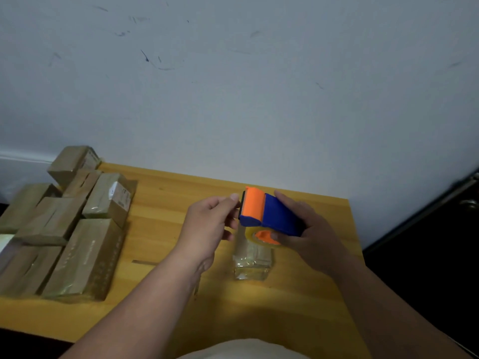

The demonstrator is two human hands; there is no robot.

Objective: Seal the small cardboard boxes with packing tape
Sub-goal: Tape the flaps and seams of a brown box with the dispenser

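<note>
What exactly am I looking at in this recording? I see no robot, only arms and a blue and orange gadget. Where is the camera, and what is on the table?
There is no machine here: a person works with bare hands, and the single picture comes from a wide-angle camera worn on the head, looking forward and down.

The right hand grips a blue and orange tape dispenser with a roll of clear tape in it. The left hand reaches to the dispenser's orange front edge, fingertips pinched there, probably on the tape end, though the tape itself is too clear to make out.

Under the dispenser, on the wooden table, stands a small cardboard box, shiny with tape. At the table's left lies a pile of boxes, several glossy with tape. Behind is a scuffed wall.
</note>
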